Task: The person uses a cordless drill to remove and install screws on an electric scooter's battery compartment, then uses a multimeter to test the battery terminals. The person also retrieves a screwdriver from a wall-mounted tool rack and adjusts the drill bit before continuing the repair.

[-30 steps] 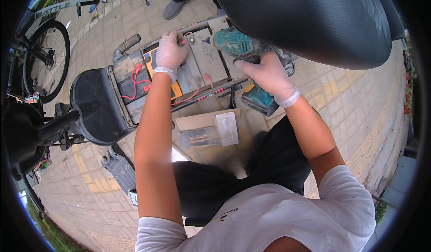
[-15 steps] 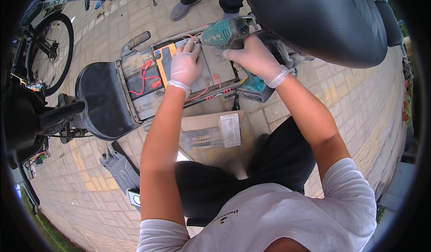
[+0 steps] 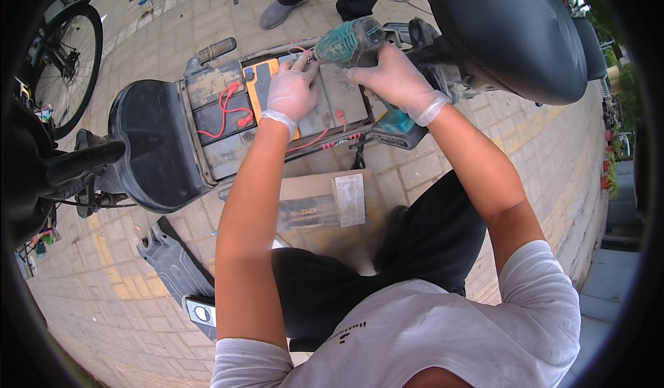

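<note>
In a clear glove, my right hand [image 3: 398, 80] is closed round the grip of a teal and black cordless drill [image 3: 349, 41]. The drill lies nearly level, its nose pointing left at a battery terminal. My left hand [image 3: 290, 92], also gloved, rests over the grey batteries [image 3: 339, 97] in the open scooter frame. Its fingertips are gathered at the end of a thin red wire [image 3: 297, 48], by the drill's tip; the exact contact is hidden. An orange-edged battery [image 3: 259, 87] sits left of that hand. Another red wire [image 3: 225, 115] lies loose across the batteries further left.
The scooter's black seat [image 3: 512, 35] is tipped up at the right. A cardboard box [image 3: 311, 187] lies before my knees. At lower left, a phone [image 3: 200, 312] rests on a grey plastic panel [image 3: 173, 260]. Another person's shoe [image 3: 283, 13] stands beyond the scooter.
The whole view has shifted slightly. My hands keep their places over the batteries, with the drill's nose still by the left fingertips.
</note>
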The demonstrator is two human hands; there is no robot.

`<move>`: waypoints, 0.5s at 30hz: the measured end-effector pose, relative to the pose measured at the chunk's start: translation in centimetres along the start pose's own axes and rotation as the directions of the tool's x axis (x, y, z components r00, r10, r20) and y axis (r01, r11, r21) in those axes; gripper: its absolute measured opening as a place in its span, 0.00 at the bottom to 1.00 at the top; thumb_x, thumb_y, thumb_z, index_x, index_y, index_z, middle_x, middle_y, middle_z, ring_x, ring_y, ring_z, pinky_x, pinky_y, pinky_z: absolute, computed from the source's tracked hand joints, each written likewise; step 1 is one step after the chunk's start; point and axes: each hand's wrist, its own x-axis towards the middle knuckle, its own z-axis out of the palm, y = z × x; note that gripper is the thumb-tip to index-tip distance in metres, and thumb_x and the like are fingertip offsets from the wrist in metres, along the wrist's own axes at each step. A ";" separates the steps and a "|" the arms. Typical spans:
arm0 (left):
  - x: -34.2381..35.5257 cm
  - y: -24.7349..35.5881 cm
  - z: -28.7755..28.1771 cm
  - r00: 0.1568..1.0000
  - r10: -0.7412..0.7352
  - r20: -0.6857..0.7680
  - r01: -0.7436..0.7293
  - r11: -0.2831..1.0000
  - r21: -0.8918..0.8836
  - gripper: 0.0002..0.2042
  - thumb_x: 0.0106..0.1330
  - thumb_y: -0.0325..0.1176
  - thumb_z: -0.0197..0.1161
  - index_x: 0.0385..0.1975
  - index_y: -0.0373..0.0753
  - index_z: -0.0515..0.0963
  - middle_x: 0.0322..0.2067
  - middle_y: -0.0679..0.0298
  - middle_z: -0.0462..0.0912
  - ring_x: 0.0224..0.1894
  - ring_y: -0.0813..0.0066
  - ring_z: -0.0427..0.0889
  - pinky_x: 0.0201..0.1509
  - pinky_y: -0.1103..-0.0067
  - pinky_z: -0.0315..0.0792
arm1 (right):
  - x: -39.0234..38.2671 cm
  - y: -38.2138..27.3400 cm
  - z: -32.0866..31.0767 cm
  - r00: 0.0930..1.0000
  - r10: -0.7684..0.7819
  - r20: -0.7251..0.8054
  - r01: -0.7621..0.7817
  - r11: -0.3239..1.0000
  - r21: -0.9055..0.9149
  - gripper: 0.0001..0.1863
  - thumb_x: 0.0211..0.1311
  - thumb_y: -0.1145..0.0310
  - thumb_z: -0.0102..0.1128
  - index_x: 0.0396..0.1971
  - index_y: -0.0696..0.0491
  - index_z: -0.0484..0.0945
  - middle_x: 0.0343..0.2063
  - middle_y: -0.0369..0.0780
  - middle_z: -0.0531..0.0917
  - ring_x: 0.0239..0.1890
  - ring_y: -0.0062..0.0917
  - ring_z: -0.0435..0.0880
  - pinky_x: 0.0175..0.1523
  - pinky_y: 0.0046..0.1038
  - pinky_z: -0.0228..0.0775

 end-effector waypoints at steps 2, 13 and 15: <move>0.0 0.0 -0.1 1.000 -0.003 0.013 0.003 1.000 -0.011 0.25 0.57 0.36 0.64 0.58 0.43 0.80 0.67 0.60 0.71 0.59 0.57 0.74 0.64 0.65 0.70 | 0.1 -0.6 0.0 0.999 0.019 0.028 -0.018 1.000 -0.016 0.21 0.53 0.66 0.64 0.45 0.61 0.78 0.28 0.40 0.83 0.23 0.22 0.79 0.32 0.29 0.74; 1.0 -0.3 -0.5 0.992 -0.069 0.104 0.073 0.997 -0.031 0.22 0.59 0.41 0.64 0.56 0.47 0.82 0.65 0.61 0.74 0.62 0.54 0.72 0.68 0.66 0.67 | 4.3 -5.0 -1.9 0.979 0.072 0.192 -0.059 0.996 -0.073 0.20 0.50 0.66 0.71 0.43 0.60 0.81 0.34 0.38 0.84 0.24 0.21 0.81 0.30 0.24 0.76; 1.0 -0.5 -0.2 0.995 -0.049 0.082 0.051 0.998 -0.029 0.22 0.60 0.40 0.64 0.55 0.47 0.83 0.64 0.61 0.75 0.61 0.54 0.72 0.67 0.67 0.68 | 4.5 -4.9 -2.1 0.984 0.056 0.169 -0.042 0.996 -0.083 0.18 0.49 0.66 0.71 0.38 0.61 0.82 0.31 0.39 0.83 0.23 0.22 0.81 0.28 0.25 0.76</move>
